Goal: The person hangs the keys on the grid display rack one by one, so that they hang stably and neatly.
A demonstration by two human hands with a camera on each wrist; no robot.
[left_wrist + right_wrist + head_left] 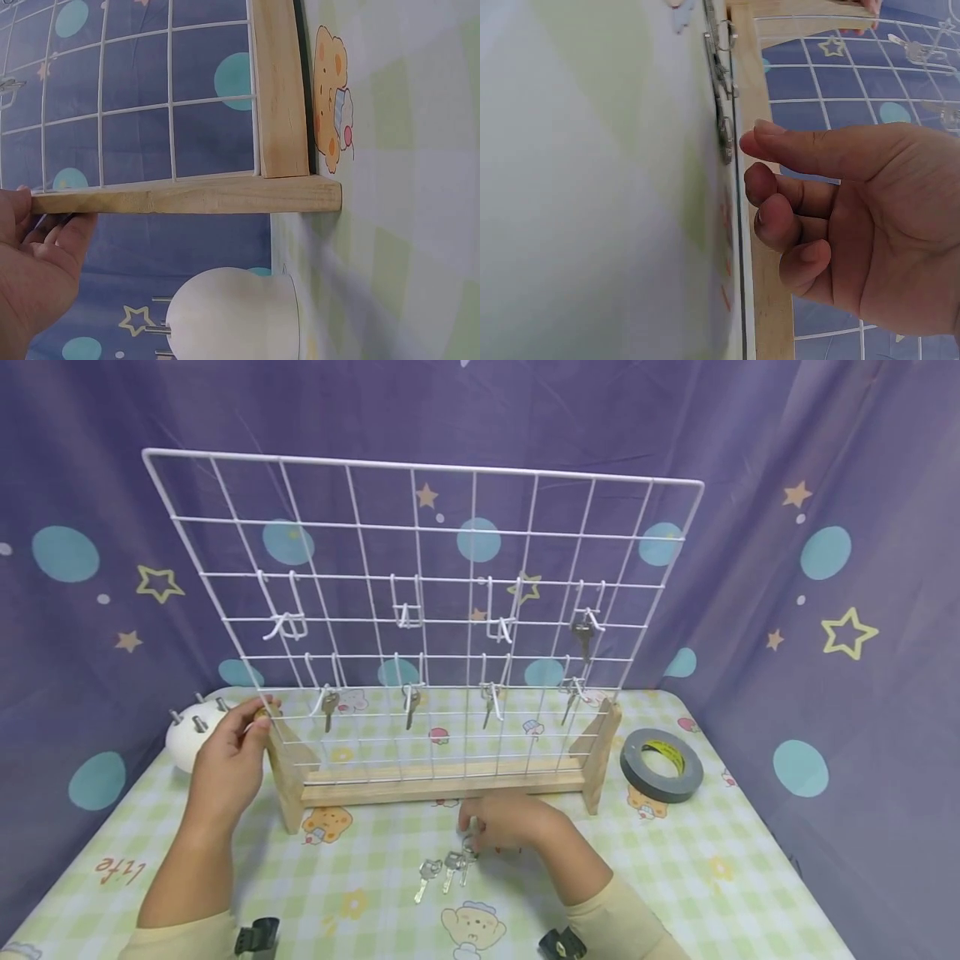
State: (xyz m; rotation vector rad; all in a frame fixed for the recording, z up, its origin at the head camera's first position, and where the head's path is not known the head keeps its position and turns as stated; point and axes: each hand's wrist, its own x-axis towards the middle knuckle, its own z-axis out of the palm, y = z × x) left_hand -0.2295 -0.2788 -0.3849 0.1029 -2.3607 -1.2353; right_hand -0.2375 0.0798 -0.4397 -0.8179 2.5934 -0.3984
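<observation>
My left hand [228, 760] grips the upper end of the left wooden side piece [187, 197] of a stand, thumb and fingers on either side of it. The stand carries a tilted white wire grid [442, 531] with white hooks in two rows. Keys hang from the lower hooks, such as one key [327, 710] at the left, and another key [582, 635] hangs at the upper right. On the cloth in front lie three silver keys [425, 878]. Beside the rightmost one is my right hand [513, 821], fingers loosely bent and holding nothing in the right wrist view.
To the right of the stand lies a roll of grey tape [633, 768]. A white rounded object [187, 739] with metal pegs stands behind my left hand. The checked tablecloth [675, 893] covers the table, and a purple curtain [600, 410] hangs behind and at the sides.
</observation>
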